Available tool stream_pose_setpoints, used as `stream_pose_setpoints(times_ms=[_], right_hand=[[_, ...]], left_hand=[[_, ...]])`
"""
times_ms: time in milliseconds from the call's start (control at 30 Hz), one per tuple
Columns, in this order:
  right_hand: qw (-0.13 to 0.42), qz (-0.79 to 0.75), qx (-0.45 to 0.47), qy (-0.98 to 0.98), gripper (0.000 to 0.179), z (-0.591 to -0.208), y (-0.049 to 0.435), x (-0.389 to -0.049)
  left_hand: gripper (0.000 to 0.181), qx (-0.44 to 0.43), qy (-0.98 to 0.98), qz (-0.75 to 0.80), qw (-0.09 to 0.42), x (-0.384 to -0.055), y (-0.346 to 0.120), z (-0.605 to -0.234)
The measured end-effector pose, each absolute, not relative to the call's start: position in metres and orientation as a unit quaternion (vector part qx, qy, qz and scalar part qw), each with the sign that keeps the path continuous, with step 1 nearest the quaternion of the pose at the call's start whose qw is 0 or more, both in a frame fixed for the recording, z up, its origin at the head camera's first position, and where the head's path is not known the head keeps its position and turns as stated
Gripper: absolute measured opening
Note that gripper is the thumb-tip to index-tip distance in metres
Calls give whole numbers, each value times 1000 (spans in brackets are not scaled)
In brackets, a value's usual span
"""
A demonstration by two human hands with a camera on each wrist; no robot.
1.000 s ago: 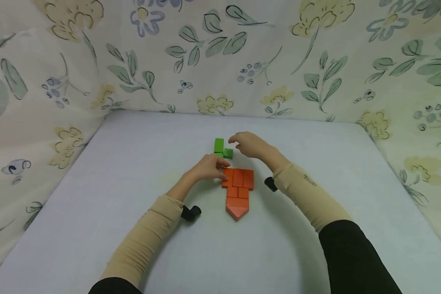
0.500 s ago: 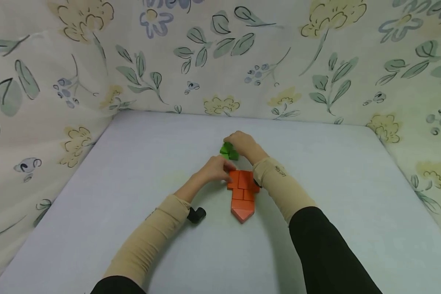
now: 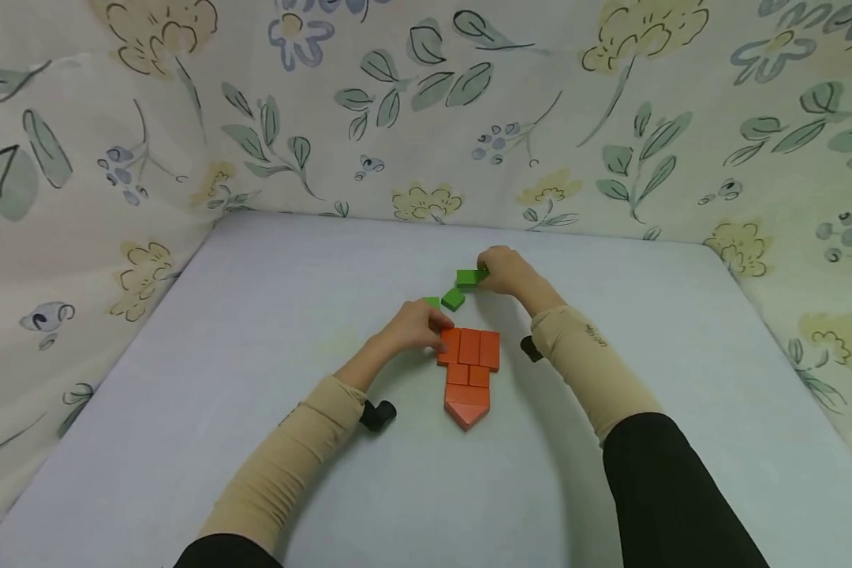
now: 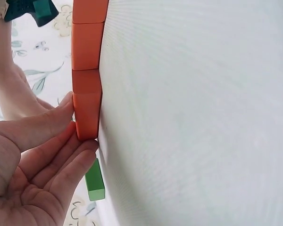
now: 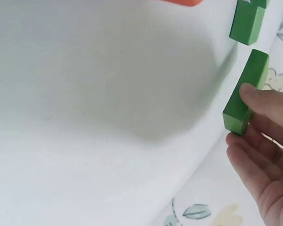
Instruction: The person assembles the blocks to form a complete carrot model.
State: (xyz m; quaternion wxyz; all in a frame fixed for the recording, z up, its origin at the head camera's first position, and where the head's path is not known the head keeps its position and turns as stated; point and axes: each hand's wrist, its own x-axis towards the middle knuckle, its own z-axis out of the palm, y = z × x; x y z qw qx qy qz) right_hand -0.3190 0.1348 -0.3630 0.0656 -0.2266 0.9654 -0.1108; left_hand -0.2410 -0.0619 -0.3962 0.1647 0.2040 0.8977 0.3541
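Note:
Orange wooden blocks lie together in a shape with a wide top, a narrower middle and a pointed bottom. My left hand is at its upper left corner, pinching the corner block between thumb and fingertips. Farther back, my right hand pinches a long green block, thumb on its upper face and fingers at its end. A green cube sits turned at an angle just in front of that block. Another green block shows just beyond my left fingers, partly hidden by them.
The blocks are on a white tabletop. Flower-patterned cloth rises behind it and along both sides. A black wrist camera juts from the left sleeve and another from the right.
My right hand has taken hold of the long green block, carried it to the right and turned it sideways. The green cube has rotated. My left hand stays at the orange corner.

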Motion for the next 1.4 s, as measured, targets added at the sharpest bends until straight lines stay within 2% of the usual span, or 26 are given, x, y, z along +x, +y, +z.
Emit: stream_pose_setpoints(times_ms=[233, 467, 1000, 1400], right_hand=[[85, -176, -240, 951, 31, -362, 153, -296], [111, -178, -275, 938, 28, -366, 152, -280], [147, -185, -271, 933, 25, -375, 145, -278], [139, -210, -267, 930, 19, -378, 145, -276]], left_hand=[[41, 195, 897, 358, 169, -240, -60, -396], [41, 185, 897, 363, 171, -239, -59, -394], [40, 170, 895, 371, 179, -237, -59, -392], [41, 164, 901, 365, 165, -238, -57, -395]])
